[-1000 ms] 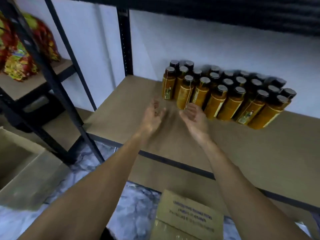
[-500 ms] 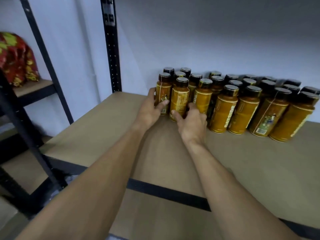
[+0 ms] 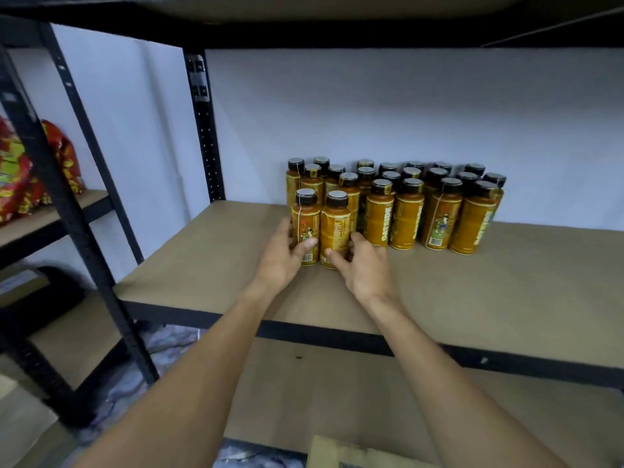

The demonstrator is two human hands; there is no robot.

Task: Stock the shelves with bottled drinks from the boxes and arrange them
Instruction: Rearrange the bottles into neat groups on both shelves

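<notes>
Between the two hands, at or on the shelf board: two bottles, upright, touching side to side; base contact with the board not certain. Noted of the left hand: wrapped round the left bottle, thumb across the lower label, fingers out of sight behind. Noted of the right hand: holding the right bottle low, thumb at the front of the base, fingers tucked round the far side. Neither hand spread wide; each closed on its own bottle.

Just beyond the fingertips and off to the right of the right hand: the stocked block of bottles, several rows deep against the wall, black caps roughly level. Held pair set forward of that block at its left end, apparently opening a new front row.

Judged step: seating and squaring this pair. Recommended:
- Keep the grip low, near the bases, to guard against tipping.
- Slide rather than lift.
- Press back until touching the row behind, square with it.
- Turn labels outward, several in the block facing different ways.
- Ease the thumbs off last and check for wobble.
- Avoid clipping the bottle just right of the right hand with the knuckles.

Below the forearms, at the lower edge of view: corner of a cardboard box, contents not visible. Well off to the left of the left hand: bright snack bags on a neighbouring shelf.
</notes>
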